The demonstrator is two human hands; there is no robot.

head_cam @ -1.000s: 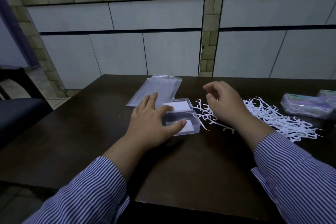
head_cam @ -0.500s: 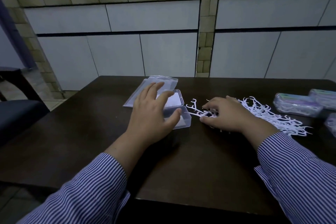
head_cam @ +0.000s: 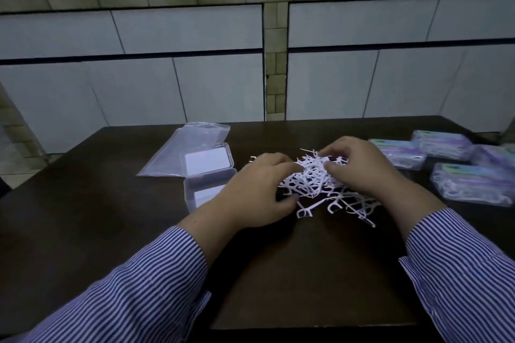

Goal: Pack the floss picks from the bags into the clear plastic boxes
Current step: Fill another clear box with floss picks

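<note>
A loose heap of white floss picks point(head_cam: 317, 178) lies on the dark table point(head_cam: 292, 273). My left hand point(head_cam: 259, 189) presses in on the heap from the left and my right hand point(head_cam: 362, 167) from the right, fingers curled into the picks. Left of my left hand an open clear plastic box point(head_cam: 207, 175) lies with its lid flipped back, a white card in each half. An empty clear bag point(head_cam: 189, 147) lies flat behind the box.
Several filled, closed clear boxes point(head_cam: 471, 184) with purple and green labels sit at the table's right edge. White cabinet doors point(head_cam: 195, 86) stand behind the table. A few stray picks point(head_cam: 359, 214) trail toward me from the heap.
My left hand has left the open box and moved right onto the heap. My right hand has shifted deeper into the picks. The view has panned right.
</note>
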